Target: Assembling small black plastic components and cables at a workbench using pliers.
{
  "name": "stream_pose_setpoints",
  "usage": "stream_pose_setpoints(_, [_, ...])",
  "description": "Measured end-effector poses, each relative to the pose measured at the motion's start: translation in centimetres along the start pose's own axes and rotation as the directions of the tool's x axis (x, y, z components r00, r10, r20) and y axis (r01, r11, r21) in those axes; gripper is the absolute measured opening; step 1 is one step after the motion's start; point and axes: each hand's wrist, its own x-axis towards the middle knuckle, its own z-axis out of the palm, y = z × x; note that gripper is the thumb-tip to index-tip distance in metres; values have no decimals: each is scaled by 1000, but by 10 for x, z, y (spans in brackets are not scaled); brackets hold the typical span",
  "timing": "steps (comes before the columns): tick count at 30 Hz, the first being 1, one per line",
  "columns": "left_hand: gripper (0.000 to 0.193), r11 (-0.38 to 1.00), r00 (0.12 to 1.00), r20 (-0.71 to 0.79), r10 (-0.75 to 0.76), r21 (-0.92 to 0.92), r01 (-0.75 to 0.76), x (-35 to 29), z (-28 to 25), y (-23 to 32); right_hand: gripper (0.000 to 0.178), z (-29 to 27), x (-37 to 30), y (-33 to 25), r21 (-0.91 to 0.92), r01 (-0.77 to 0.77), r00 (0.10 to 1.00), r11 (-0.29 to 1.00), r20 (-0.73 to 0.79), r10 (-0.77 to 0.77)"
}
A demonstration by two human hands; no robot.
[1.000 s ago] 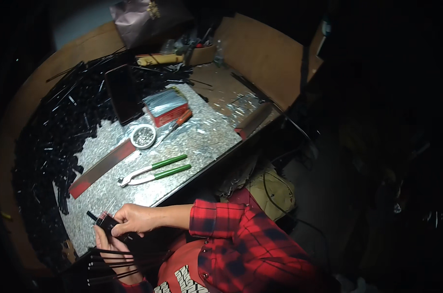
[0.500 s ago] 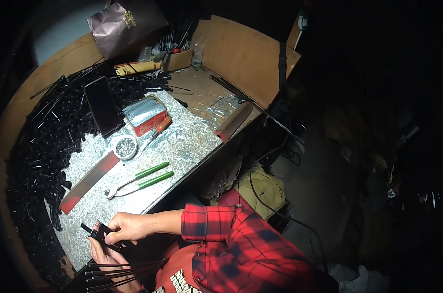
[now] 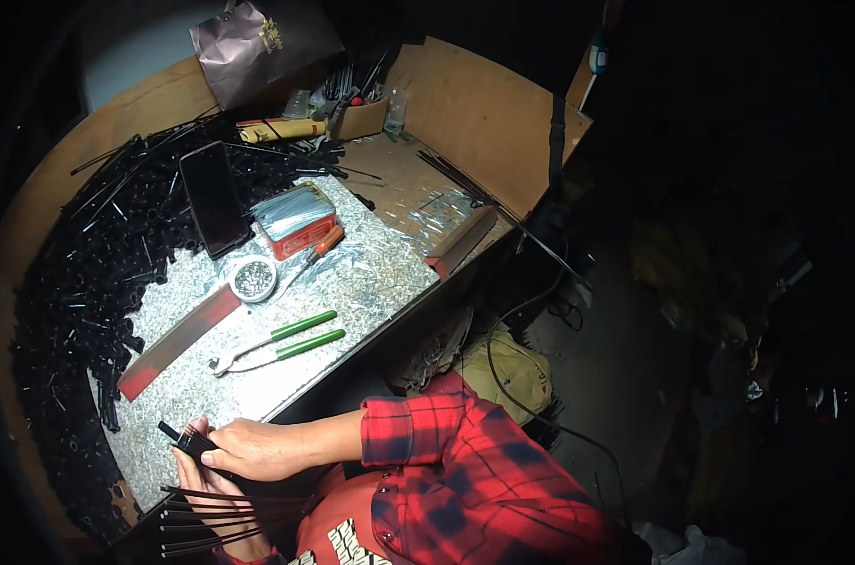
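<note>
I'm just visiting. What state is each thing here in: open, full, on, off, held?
Black parts: held between the left hand and right hand
Green-handled pliers: lying down, handles apart
Phone: screen dark
White round dish: open, holding small shiny bits
Red box: open, filled with thin pale rods
Orange-handled tool: lying down, not held

Speckled grey tabletop (image 3: 361, 297), white dish (image 3: 234, 282) on it, red box (image 3: 307, 242) beyond the dish, orange-handled tool (image 3: 326, 244) right of the dish, green-handled pliers (image 3: 305, 326) on the dish's near side, flat bar (image 3: 180, 342) and black parts (image 3: 107, 254) left of the dish
</note>
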Motion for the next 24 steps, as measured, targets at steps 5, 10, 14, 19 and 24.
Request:
stream_pose_setpoints(5, [54, 990, 992, 91, -82, -104, 92, 0, -9, 1, 33, -1, 0, -5, -94, 108, 993, 990, 67, -102])
stream_pose_setpoints(10, [36, 922, 988, 152, -24, 386, -37, -2, -47, -12, 28, -6, -2, -11, 54, -71, 993, 996, 102, 66])
stream_pose_setpoints(14, [38, 702, 874, 334, -352, -523, 483, 6, 0, 21, 30, -42, -23, -11, -124, -136, 984, 983, 99, 149])
stream_pose_setpoints(19, [45, 626, 852, 470, -230, -599, 499, 6, -13, 27, 17, -97, 2, 5, -360, -75, 996, 930, 16, 86])
stream_pose_setpoints(24, [43, 697, 861, 470, -194, -552, 458, 7, -11, 27, 15, -142, 61, 16, -489, -266, 948, 831, -290, 133])
